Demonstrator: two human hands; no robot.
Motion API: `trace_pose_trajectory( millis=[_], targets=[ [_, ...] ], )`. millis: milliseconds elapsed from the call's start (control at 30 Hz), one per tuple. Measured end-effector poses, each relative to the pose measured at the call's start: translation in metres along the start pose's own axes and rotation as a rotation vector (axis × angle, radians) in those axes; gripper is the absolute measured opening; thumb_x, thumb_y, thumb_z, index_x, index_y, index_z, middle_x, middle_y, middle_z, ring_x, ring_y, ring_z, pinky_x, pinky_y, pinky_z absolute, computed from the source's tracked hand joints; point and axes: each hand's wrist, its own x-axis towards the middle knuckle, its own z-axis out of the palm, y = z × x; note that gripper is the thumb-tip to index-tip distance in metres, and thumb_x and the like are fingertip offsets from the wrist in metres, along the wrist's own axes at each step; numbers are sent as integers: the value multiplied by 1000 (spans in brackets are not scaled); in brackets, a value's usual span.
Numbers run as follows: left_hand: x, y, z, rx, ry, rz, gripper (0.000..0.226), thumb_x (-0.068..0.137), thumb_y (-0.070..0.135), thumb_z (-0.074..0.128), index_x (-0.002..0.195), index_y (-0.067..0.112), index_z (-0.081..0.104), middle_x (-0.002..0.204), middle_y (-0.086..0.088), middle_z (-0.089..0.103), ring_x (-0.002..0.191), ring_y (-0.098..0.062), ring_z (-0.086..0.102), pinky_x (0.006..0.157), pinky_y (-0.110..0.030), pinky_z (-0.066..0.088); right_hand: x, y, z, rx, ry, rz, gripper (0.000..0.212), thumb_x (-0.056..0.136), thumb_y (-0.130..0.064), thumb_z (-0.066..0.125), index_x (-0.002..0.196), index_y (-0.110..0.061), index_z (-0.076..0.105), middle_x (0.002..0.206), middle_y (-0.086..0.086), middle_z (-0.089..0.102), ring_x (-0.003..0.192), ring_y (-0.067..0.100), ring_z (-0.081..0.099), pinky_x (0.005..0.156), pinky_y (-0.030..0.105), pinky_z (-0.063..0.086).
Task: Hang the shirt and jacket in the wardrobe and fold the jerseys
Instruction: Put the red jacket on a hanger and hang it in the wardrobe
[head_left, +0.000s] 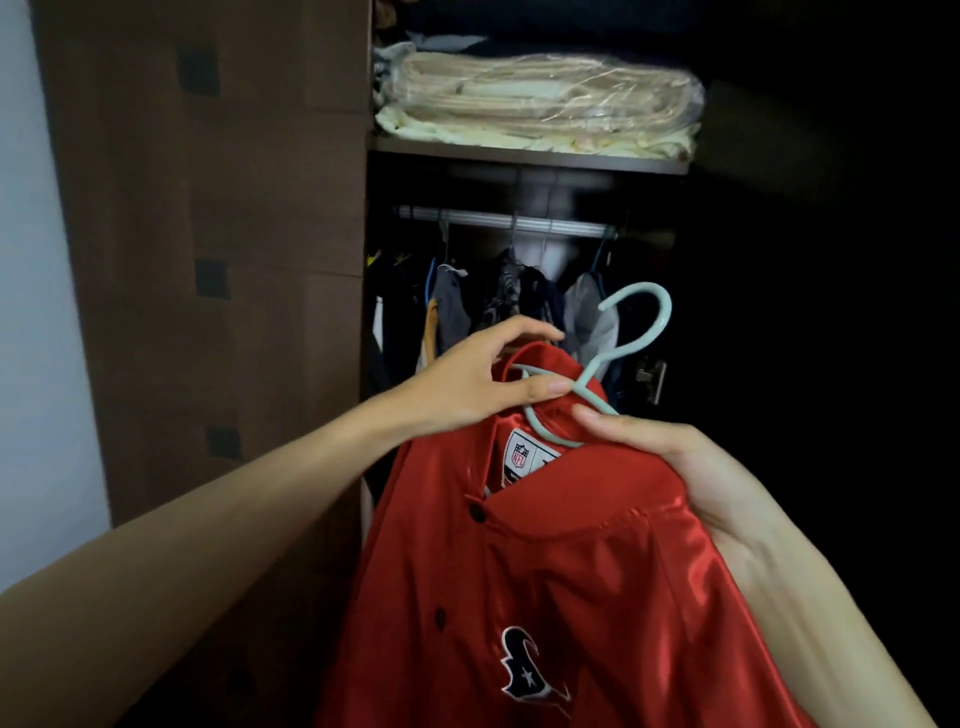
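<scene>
I had my left hand (467, 384) pinching the jacket (561, 587) collar and my right hand (691, 467) gripping its shoulder — hanger (613, 353) inside, mid-frame before the wardrobe (208, 260).

Both forearms bare, left hand (467, 384) and right hand (691, 467) seemingly ringless.

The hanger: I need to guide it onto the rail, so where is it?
Head view, centre: the hanger sits in the red jacket collar, hook up, below the rail.
</scene>
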Motion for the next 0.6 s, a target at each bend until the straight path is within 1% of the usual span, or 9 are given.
trace_pose_trajectory(
  millis=[100,133,200,233,267,367,433,500,600],
  targets=[
    [10,-7,8,-45,-20,-26,48,86,44,75,128,27,60,121,9,70,114,-7,66,105,-42,51,1,3,-4,-17,62,12,22,84,-10,65,96,-1,82,103,23,77,87,29,78,65,33,64],
    [12,-10,9,-50,-16,-27,47,86,43,75,127,26,61,120,8,70,114,-8,67,106,-43,50,4,5,-5,-20,87,16,24,84,-10,66,100,0,81,108,24,75,96,31,76,75,37,65],
    [17,-19,9,-26,-8,-23,50,84,51,75,127,28,61,120,9,70,114,-9,66,106,-44,50,14,12,-8,-34,129,3,36,84,-11,70,117,4,74,126,28,67,123,41,63,105,50,53],
    [20,-24,8,-8,-3,-25,54,82,56,74,128,30,60,122,10,69,116,-8,65,107,-44,49,22,16,-10,-55,147,-15,41,84,-11,72,121,6,70,132,31,63,128,45,57,112,55,45],
    [23,-31,7,7,6,-31,57,81,60,72,129,32,60,123,12,68,117,-6,64,108,-43,48,31,18,-11,-85,171,-38,42,85,-12,73,122,7,69,134,33,60,126,46,57,113,56,42],
    [33,-57,-2,52,54,-73,65,79,65,68,135,35,56,129,16,65,123,0,58,108,-35,46,72,21,-12,-145,204,-67,34,89,-12,74,118,4,72,129,33,62,105,38,63,106,52,48],
    [37,-73,-10,75,90,-108,69,76,68,67,136,36,55,132,18,62,124,2,56,104,-30,47,102,20,-14,-170,223,-67,29,89,-12,73,116,0,74,124,31,66,98,36,64,102,52,51],
    [43,-94,-19,80,136,-145,69,78,65,71,137,33,55,134,16,60,123,0,56,103,-31,49,140,19,-19,-172,239,-68,28,90,-13,73,115,0,74,113,30,71,91,36,64,92,51,56],
    [54,-128,-36,99,208,-188,56,86,48,67,137,28,56,130,14,61,118,-2,59,101,-30,50,207,13,-31,-185,253,-75,26,89,-14,75,109,2,74,85,15,73,69,24,69,70,34,56]
  ],
)
